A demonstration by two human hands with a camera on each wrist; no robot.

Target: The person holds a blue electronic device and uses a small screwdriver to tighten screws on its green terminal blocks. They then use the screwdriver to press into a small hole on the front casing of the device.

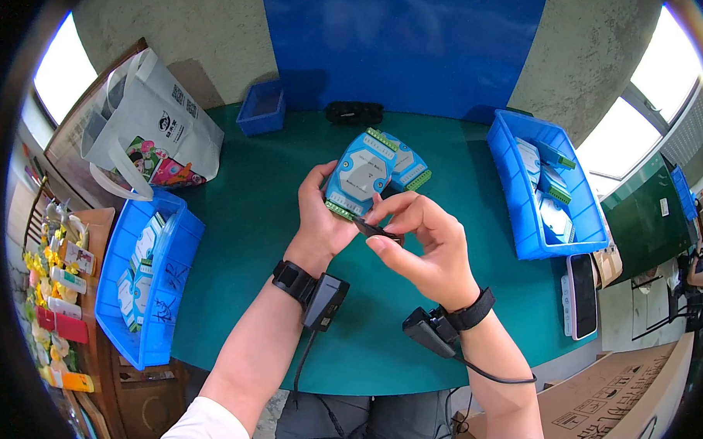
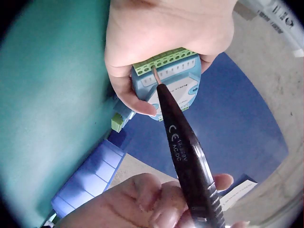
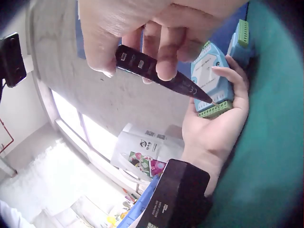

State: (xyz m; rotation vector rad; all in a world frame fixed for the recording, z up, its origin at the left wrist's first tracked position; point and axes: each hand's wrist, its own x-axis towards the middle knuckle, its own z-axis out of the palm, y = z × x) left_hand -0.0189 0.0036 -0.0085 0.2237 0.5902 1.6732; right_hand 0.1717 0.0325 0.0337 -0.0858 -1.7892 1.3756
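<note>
My left hand (image 1: 318, 218) grips a blue and white electronic module (image 1: 362, 173) with green screw terminal strips along its ends. My right hand (image 1: 432, 245) pinches a black voltage tester screwdriver (image 2: 185, 147), marked 12-220V AC/DC, between thumb and fingers. In the left wrist view its thin metal tip sits at one of the screw holes of the near green terminal strip (image 2: 166, 61). The right wrist view shows the tester (image 3: 189, 87) slanting down to that same strip. A second similar module (image 1: 410, 169) lies on the table just behind the held one.
Blue bins of similar modules stand at left (image 1: 184, 245) and right (image 1: 515, 202). At the back are a small blue box (image 1: 261, 112) and a black case (image 1: 354, 113). A white bag (image 1: 165, 124) stands back left; a phone (image 1: 583, 293) lies near the right edge.
</note>
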